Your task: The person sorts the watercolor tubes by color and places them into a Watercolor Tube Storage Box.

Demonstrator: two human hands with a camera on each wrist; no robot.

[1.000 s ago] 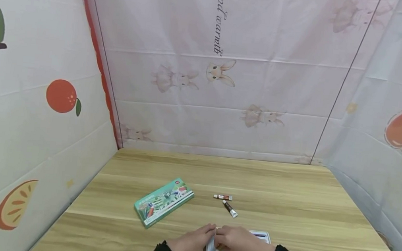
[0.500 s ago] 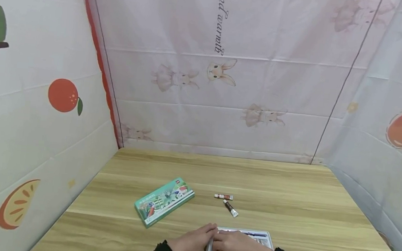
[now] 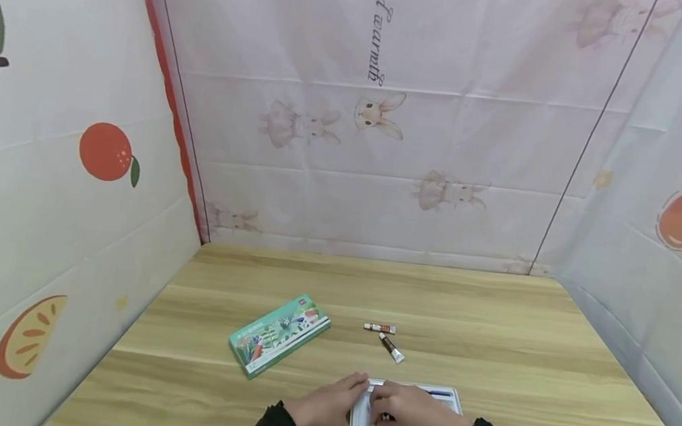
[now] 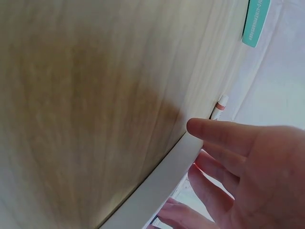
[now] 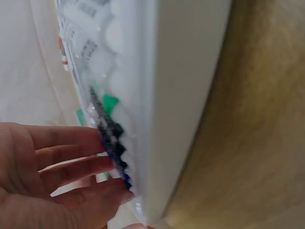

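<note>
In the head view, a white tray (image 3: 360,411) with a clear plastic insert lies at the table's near side. My left hand (image 3: 331,405) grips its left end, thumb at the near corner and fingers at the far one. My right hand (image 3: 411,412) is over the tray, its bent fingers low inside. In the right wrist view, the thumb and fingers pinch a dark blue paint tube (image 5: 114,143), partly blurred through the plastic. White-labelled tubes (image 5: 88,19) lie further along the insert. Part of the tray is hidden under the hands.
A green paint box (image 3: 279,336) lies angled behind the left hand. Two small paint tubes, one red and white (image 3: 379,328), one dark with a white end (image 3: 391,348), lie beyond the tray. A slim dark blue stick (image 3: 438,393) lies along the tray's far edge.
My right hand sets down a light-coloured tube in the tray's left part, then shifts slightly right to a dark tube. The left hand stays on the tray's end. The head view tilts slightly.
</note>
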